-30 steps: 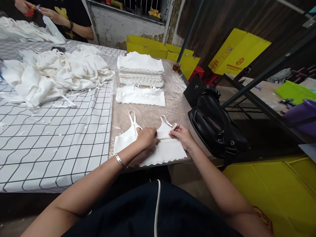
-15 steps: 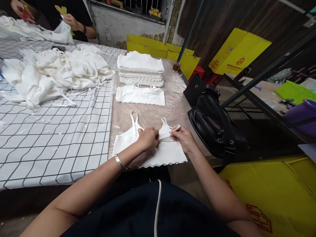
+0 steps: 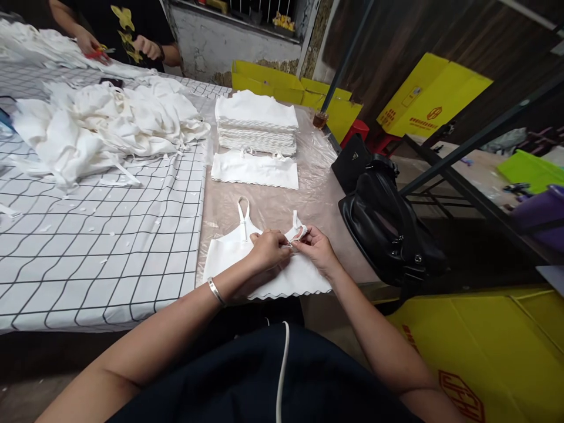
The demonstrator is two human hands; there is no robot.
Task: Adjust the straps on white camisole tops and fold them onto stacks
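A white camisole top [image 3: 229, 255] with a wavy hem lies flat at the table's near edge. Its left strap [image 3: 244, 211] stands up in a loop. My left hand [image 3: 269, 249] rests over the middle of the top, its fingers closed on the cloth near the right strap's base. With thumb and forefinger my right hand [image 3: 315, 249] pinches the right strap [image 3: 298, 226], which is bunched and partly hidden by the fingers. The two hands' fingertips almost meet there.
Beyond the top lie a folded white top [image 3: 255, 170] and a stack of white garments [image 3: 258, 120]. A heap of white garments [image 3: 106, 120] covers the checked cloth [image 3: 163, 247] at left. A black bag [image 3: 379, 217] sits at right. Across the table, a co-worker's hand [image 3: 90, 44] holds red-handled scissors.
My right hand has moved left, bringing the right strap in toward my left hand. The co-worker's hands have shifted, and the cloth one of them held up is lowered.
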